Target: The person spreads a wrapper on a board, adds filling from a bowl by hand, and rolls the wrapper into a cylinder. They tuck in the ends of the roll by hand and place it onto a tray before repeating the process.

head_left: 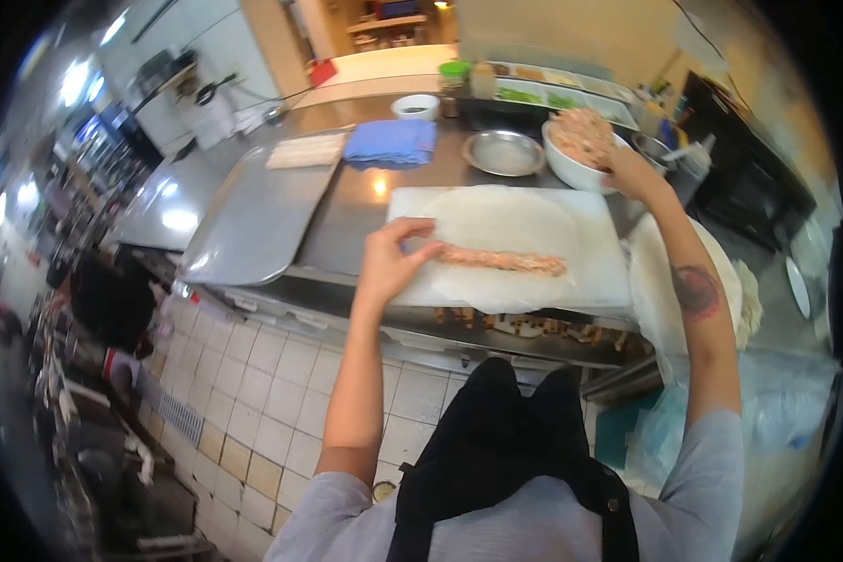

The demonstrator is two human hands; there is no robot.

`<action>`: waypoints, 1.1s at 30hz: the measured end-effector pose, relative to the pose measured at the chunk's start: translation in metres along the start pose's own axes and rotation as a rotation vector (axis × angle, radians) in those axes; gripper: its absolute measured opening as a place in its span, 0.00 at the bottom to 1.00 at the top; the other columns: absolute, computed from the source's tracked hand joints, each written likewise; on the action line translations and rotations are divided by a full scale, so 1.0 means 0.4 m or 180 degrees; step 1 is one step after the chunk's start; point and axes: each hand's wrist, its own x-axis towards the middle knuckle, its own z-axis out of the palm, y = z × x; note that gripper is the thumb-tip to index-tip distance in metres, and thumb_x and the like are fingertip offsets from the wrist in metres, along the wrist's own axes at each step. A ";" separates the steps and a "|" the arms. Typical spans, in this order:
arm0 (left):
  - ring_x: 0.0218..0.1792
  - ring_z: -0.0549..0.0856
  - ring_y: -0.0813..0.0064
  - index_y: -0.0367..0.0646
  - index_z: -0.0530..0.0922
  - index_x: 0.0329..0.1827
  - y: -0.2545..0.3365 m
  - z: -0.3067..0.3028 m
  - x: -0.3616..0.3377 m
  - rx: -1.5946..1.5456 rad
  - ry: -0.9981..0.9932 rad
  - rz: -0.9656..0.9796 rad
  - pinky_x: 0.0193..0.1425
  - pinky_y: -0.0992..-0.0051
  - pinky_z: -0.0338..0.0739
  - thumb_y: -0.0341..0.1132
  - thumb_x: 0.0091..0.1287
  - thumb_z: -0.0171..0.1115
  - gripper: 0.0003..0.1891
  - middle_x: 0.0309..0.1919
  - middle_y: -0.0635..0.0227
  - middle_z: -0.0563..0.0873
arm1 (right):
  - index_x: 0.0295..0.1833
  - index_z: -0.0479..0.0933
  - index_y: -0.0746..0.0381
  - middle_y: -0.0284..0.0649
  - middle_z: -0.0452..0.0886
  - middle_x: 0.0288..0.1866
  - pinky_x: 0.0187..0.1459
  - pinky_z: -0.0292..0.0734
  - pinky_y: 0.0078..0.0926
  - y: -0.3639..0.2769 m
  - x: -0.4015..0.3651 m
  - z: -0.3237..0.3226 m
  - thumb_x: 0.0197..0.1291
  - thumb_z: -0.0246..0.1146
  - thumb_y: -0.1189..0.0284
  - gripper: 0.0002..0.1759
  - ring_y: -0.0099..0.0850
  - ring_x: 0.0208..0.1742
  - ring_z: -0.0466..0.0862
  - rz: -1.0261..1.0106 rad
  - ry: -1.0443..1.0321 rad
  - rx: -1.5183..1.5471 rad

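On a white cutting board (601, 220) lies a thin round, pale wrapper sheet (501, 217). A long strip of pinkish minced filling (506, 261) runs across its lower half. My left hand (398, 258) is at the strip's left end, thumb and fingers apart, the thumb tip close to or touching the filling. Beyond the board's far right corner, my right hand (628, 176) reaches to a white bowl (564, 165) heaped with minced filling (583, 136). Its fingers are mostly hidden at the bowl's right side, so I cannot make out their grip.
Pale rolls (307, 151) lie on a metal tray (253, 217) at left, beside a folded blue cloth (391, 141). A metal dish (504, 153) sits behind the board. More wrapper sheets (660, 272) are stacked right. Containers with greens (534, 96) stand at the back.
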 end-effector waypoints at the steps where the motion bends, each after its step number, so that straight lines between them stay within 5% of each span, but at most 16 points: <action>1: 0.46 0.88 0.70 0.37 0.85 0.47 0.012 0.000 -0.002 0.0082 -0.0099 0.0032 0.54 0.72 0.79 0.31 0.54 0.76 0.17 0.42 0.59 0.89 | 0.37 0.82 0.67 0.54 0.84 0.35 0.46 0.76 0.42 -0.002 0.002 -0.005 0.47 0.70 0.75 0.11 0.50 0.41 0.83 -0.0019 -0.0038 0.0125; 6: 0.45 0.87 0.76 0.37 0.85 0.49 0.022 -0.009 -0.006 0.0255 -0.0213 0.0065 0.51 0.76 0.76 0.30 0.57 0.73 0.16 0.43 0.63 0.90 | 0.38 0.82 0.67 0.55 0.84 0.37 0.43 0.77 0.41 -0.037 0.001 -0.037 0.45 0.71 0.78 0.12 0.49 0.42 0.84 0.0202 -0.0097 -0.0068; 11: 0.46 0.87 0.74 0.37 0.85 0.49 -0.003 -0.001 0.000 0.0041 -0.0241 0.0033 0.52 0.75 0.77 0.30 0.58 0.72 0.15 0.42 0.63 0.90 | 0.36 0.82 0.68 0.57 0.82 0.36 0.42 0.77 0.39 -0.086 -0.008 -0.072 0.47 0.71 0.77 0.10 0.49 0.39 0.84 0.0543 0.0537 0.0012; 13: 0.46 0.87 0.75 0.37 0.85 0.49 0.005 -0.001 -0.002 0.0084 -0.0250 -0.0012 0.53 0.74 0.77 0.30 0.59 0.72 0.15 0.42 0.63 0.90 | 0.36 0.83 0.68 0.57 0.82 0.35 0.41 0.77 0.37 -0.134 -0.010 -0.119 0.53 0.68 0.75 0.07 0.48 0.37 0.84 0.0685 0.0676 0.0444; 15: 0.47 0.87 0.75 0.37 0.85 0.49 0.016 -0.004 -0.003 0.0107 -0.0274 -0.0062 0.54 0.74 0.77 0.30 0.59 0.71 0.15 0.42 0.63 0.90 | 0.39 0.84 0.68 0.55 0.84 0.36 0.38 0.78 0.34 -0.223 -0.025 -0.154 0.59 0.64 0.74 0.08 0.44 0.34 0.84 0.0139 0.0866 0.0896; 17: 0.48 0.86 0.76 0.36 0.84 0.50 0.018 -0.009 -0.002 0.0121 -0.0326 -0.0191 0.55 0.74 0.77 0.28 0.61 0.69 0.14 0.43 0.63 0.90 | 0.42 0.85 0.68 0.53 0.85 0.38 0.38 0.79 0.32 -0.302 -0.017 -0.127 0.62 0.62 0.73 0.10 0.39 0.33 0.85 -0.0141 0.0329 0.2275; 19: 0.48 0.86 0.76 0.35 0.84 0.51 -0.001 -0.005 -0.002 -0.0095 -0.0355 -0.0187 0.56 0.75 0.77 0.27 0.62 0.68 0.14 0.44 0.63 0.89 | 0.44 0.85 0.67 0.44 0.86 0.31 0.39 0.78 0.29 -0.405 -0.025 -0.085 0.59 0.65 0.75 0.10 0.33 0.33 0.85 -0.0469 0.0129 0.2888; 23: 0.50 0.85 0.76 0.34 0.83 0.51 -0.007 -0.005 -0.002 -0.0281 -0.0467 -0.0137 0.56 0.77 0.76 0.24 0.61 0.68 0.15 0.47 0.62 0.88 | 0.38 0.86 0.66 0.50 0.86 0.33 0.37 0.80 0.29 -0.558 -0.022 -0.028 0.48 0.69 0.77 0.09 0.35 0.31 0.87 -0.1218 0.0522 0.1963; 30: 0.46 0.85 0.76 0.36 0.86 0.46 0.058 0.001 -0.009 0.0006 -0.0676 0.0324 0.54 0.75 0.76 0.25 0.54 0.72 0.15 0.43 0.63 0.89 | 0.28 0.86 0.63 0.48 0.85 0.27 0.35 0.81 0.35 -0.629 -0.031 0.065 0.41 0.72 0.75 0.06 0.43 0.28 0.86 -0.0504 0.0486 0.2225; 33: 0.43 0.86 0.77 0.36 0.87 0.42 0.081 0.022 -0.015 0.0219 -0.0523 -0.0026 0.52 0.75 0.77 0.25 0.54 0.72 0.12 0.39 0.63 0.90 | 0.27 0.85 0.62 0.48 0.85 0.27 0.36 0.81 0.34 -0.629 -0.040 0.070 0.42 0.72 0.75 0.04 0.42 0.29 0.86 -0.0282 0.0657 0.2157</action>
